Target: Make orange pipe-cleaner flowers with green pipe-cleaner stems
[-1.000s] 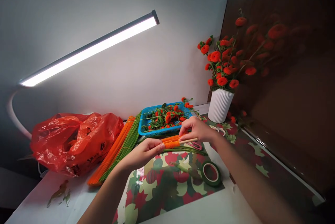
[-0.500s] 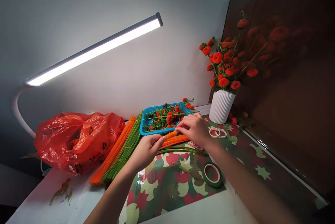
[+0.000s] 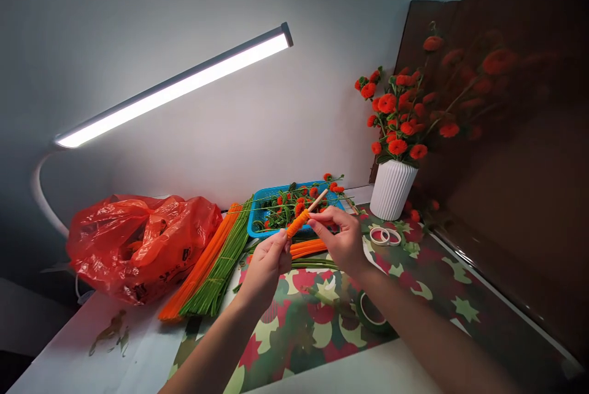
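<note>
A light wooden stick [image 3: 319,199] slants up between my hands, with an orange pipe cleaner [image 3: 299,223] wound round it in a tight coil. My left hand [image 3: 267,259] is closed on the lower end of the coil and stick. At the coil's upper end, the thumb and fingers of my right hand [image 3: 343,235] pinch the orange pipe cleaner. Just beyond lies a blue basket [image 3: 251,222] with small orange flowers [image 3: 301,205] and green stems in it. Loose orange pipe cleaners [image 3: 309,248] lie below the hands, in front of the basket.
Orange [image 3: 200,268] and green pipe cleaner bundles [image 3: 219,274] lie at left, beside a red plastic bag [image 3: 138,250]. White tape rings [image 3: 380,236] and a green tape roll [image 3: 362,315] sit at right. Behind stand a white vase [image 3: 393,190] of orange flowers and a lamp [image 3: 175,88].
The coil and stick have tilted upward, and the stick's bare tip now shows past my right fingers. Both hands have turned, and my right hand sits slightly lower.
</note>
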A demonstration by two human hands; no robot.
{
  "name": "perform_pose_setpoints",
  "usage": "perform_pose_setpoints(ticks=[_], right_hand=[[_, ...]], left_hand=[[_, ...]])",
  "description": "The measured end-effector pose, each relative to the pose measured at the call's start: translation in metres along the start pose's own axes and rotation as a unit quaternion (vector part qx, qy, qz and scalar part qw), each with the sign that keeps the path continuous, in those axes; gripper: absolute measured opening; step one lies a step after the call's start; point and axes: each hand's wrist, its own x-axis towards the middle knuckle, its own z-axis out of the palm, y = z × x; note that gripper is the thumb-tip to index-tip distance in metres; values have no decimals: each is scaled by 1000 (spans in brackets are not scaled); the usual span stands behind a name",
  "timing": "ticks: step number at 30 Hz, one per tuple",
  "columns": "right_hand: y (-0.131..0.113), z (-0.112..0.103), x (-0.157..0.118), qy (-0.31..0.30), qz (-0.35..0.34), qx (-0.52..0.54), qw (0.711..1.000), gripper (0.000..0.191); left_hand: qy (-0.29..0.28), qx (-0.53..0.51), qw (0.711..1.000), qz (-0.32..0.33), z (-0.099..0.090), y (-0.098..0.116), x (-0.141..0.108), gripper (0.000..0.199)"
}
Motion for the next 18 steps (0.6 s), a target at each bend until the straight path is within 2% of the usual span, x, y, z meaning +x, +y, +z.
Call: perform_pose_setpoints(ticks=[3, 6, 8, 10, 14, 18], right_hand=[[6, -9, 10, -75, 96, 168, 978, 23], [11, -25, 22, -202, 152, 242, 937, 26], [12, -36, 28, -287, 167, 223, 916, 24], [12, -45, 31, -345, 178, 178, 904, 24], [8, -54, 34, -361, 170, 77, 914, 25], [8, -54, 34, -368, 112, -23, 923, 20]], left_hand=[[-73, -36, 997, -4, -7, 0, 4, 49], [-180, 2, 984, -10, -19, 1, 7, 54], [-222, 31, 974, -19, -27, 4, 8, 54], [-244, 61, 967, -27, -32, 8, 7, 51], [-269, 207, 941, -8, -37, 19, 5, 48], [-251, 346, 904, 14, -37, 27, 4, 46]])
